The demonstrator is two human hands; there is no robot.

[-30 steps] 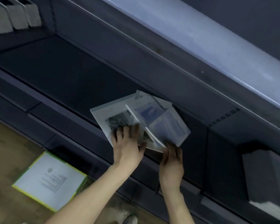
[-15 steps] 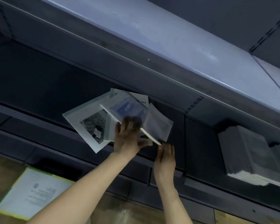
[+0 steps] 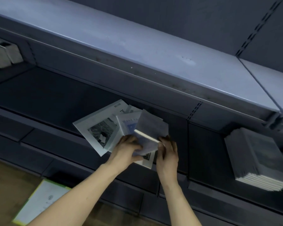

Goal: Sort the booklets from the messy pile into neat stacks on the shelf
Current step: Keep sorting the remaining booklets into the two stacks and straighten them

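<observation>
A messy pile of booklets lies at the front of the dark shelf. The largest booklet is white with a black-and-white photo. A bluish booklet overlaps it. A small grey booklet is tilted up on top. My left hand grips the pile's near edge, fingers curled over the bluish booklet. My right hand pinches the lower right edge of the grey booklet. A neat stack of booklets sits in the shelf bay to the right.
A pale upper shelf board overhangs the pile. Grey boxes stand at the far left. A white sheet with a yellow-green border lies on the wooden floor below. A slotted upright divides the bays.
The grey booklet has tilted up and shifted right in my right hand. My left hand has curled further over the pile. The view has shifted, and the grey boxes are back in sight at the left.
</observation>
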